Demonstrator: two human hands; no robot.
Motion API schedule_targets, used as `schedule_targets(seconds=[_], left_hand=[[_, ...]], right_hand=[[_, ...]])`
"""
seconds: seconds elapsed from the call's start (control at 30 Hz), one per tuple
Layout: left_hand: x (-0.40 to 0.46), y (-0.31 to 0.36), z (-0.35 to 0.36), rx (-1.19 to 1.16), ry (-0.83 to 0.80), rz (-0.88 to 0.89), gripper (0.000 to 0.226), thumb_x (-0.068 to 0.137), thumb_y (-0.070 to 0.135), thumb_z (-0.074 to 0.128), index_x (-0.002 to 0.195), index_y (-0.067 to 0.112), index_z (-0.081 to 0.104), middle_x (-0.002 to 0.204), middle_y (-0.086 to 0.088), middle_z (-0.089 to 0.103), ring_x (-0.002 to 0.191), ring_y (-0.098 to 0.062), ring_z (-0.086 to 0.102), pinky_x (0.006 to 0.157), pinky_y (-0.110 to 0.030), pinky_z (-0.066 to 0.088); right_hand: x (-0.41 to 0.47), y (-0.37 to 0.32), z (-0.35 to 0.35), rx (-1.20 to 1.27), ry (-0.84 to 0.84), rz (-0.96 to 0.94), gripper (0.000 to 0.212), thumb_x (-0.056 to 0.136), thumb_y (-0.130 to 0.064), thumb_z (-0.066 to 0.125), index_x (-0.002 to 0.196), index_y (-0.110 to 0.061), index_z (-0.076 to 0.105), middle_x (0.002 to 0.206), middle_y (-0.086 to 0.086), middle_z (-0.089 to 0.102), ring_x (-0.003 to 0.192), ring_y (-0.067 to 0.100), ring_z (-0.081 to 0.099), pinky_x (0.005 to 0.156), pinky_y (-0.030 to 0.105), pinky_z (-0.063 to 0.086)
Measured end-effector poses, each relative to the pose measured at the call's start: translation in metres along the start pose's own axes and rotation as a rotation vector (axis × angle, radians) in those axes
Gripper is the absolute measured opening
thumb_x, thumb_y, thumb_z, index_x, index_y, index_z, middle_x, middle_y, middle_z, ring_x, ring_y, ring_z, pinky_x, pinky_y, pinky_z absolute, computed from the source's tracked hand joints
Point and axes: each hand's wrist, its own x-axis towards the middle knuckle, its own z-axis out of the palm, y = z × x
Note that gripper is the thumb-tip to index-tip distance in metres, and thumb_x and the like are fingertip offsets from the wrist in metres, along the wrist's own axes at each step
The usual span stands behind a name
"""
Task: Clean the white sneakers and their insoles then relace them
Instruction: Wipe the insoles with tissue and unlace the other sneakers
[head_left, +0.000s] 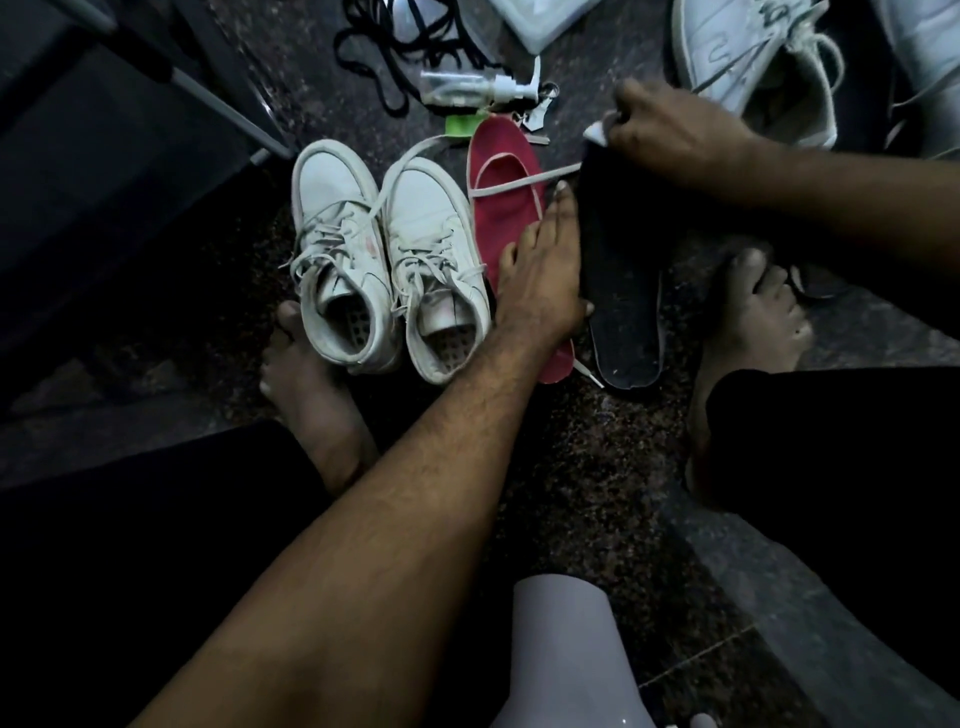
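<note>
At frame centre, the left hand (540, 270) lies flat, steadying the black insole (621, 291) so the right hand (670, 130), pinching a white wipe (597, 134), can scrub it.

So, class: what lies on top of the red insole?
A white lace crosses the red insole near its toe end, and the left hand rests open over its right edge. The left hand and forearm hide its middle, so anything beneath them cannot be seen.

Left hand (540, 270) reaches forward, fingers straight, palm down; right hand (670, 130) extends leftward, fingers curled in a pinching grip.
</note>
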Motion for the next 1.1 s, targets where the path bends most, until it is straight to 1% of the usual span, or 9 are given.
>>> schedule_targets(seconds=[0.2,0.33,0.5,0.63,0.7,0.83,0.93,1.03,1.1], left_hand=[[0.002,0.002,0.001,0.121,-0.044,0.017,0.114,0.074,0.039,0.083,0.159,0.015,0.011,0.167,0.000,0.002,0.145,-0.026,0.025,0.111,-0.044,0.029],[0.004,0.008,-0.004,0.215,-0.066,0.008,0.105,0.078,0.038,0.079,0.158,0.014,0.016,0.167,-0.002,0.002,0.144,-0.026,0.025,0.109,-0.043,0.031],[0.006,0.022,0.000,0.259,-0.032,-0.045,0.080,0.096,0.020,0.057,0.159,0.013,0.008,0.167,-0.006,0.000,0.145,-0.028,0.024,0.109,-0.048,0.031],[0.006,0.024,-0.003,0.284,-0.060,-0.033,0.094,0.091,0.023,0.067,0.160,0.023,0.003,0.167,-0.004,-0.001,0.147,-0.030,0.020,0.109,-0.052,0.031],[0.005,0.023,-0.002,0.292,-0.088,-0.031,0.091,0.091,0.025,0.068,0.160,0.025,0.008,0.168,-0.003,-0.002,0.147,-0.030,0.019,0.109,-0.053,0.030],[0.006,0.022,-0.005,0.266,-0.103,-0.037,0.086,0.091,0.028,0.066,0.159,0.027,0.012,0.168,-0.001,-0.001,0.146,-0.031,0.021,0.109,-0.051,0.030],[0.007,0.020,-0.004,0.257,-0.090,-0.033,0.091,0.087,0.031,0.071,0.159,0.027,0.014,0.167,-0.001,0.001,0.144,-0.031,0.023,0.108,-0.051,0.031],[0.007,0.018,-0.001,0.246,-0.083,-0.035,0.089,0.089,0.025,0.070,0.158,0.029,0.015,0.167,0.001,0.002,0.144,-0.030,0.022,0.108,-0.051,0.031],[0.007,0.018,-0.001,0.234,-0.090,-0.033,0.091,0.087,0.028,0.071,0.158,0.029,0.015,0.167,0.001,0.002,0.144,-0.031,0.023,0.108,-0.051,0.030]], right_hand=[[-0.034,-0.041,0.015,-0.066,-0.060,-0.299,0.038,0.082,-0.019,0.035,0.078,0.007,0.063,0.091,0.026,0.054,0.074,0.040,0.055,0.049,0.040,0.047],[-0.041,-0.024,0.009,-0.056,0.003,0.181,0.035,0.089,-0.006,0.035,0.092,0.018,0.060,0.100,0.034,0.050,0.087,0.048,0.055,0.056,0.042,0.035],[-0.069,-0.063,0.021,-0.108,-0.161,-0.193,0.038,0.085,-0.017,0.035,0.083,0.003,0.067,0.101,0.022,0.055,0.084,0.038,0.055,0.058,0.043,0.048],[-0.068,-0.034,0.015,0.013,-0.107,0.202,0.030,0.093,-0.009,0.039,0.095,0.014,0.059,0.099,0.030,0.050,0.088,0.045,0.054,0.062,0.051,0.044],[-0.072,-0.033,0.019,0.060,-0.115,0.223,0.022,0.095,-0.005,0.046,0.103,0.012,0.057,0.104,0.029,0.050,0.095,0.045,0.054,0.071,0.052,0.043],[-0.097,-0.087,0.022,0.037,-0.291,-0.381,0.023,0.093,-0.016,0.047,0.089,-0.006,0.068,0.103,0.016,0.057,0.085,0.028,0.057,0.069,0.038,0.047],[-0.108,-0.073,0.027,0.169,-0.136,-0.208,0.017,0.096,-0.009,0.051,0.091,-0.002,0.066,0.093,0.017,0.056,0.083,0.023,0.054,0.069,0.034,0.040],[-0.105,-0.054,0.033,0.153,-0.059,0.046,0.022,0.104,-0.023,0.043,0.107,-0.008,0.058,0.103,0.015,0.051,0.099,0.035,0.054,0.081,0.048,0.041],[-0.109,-0.065,0.035,0.157,-0.109,-0.092,0.023,0.102,-0.016,0.043,0.111,-0.008,0.063,0.111,0.015,0.056,0.103,0.035,0.056,0.086,0.044,0.041]])
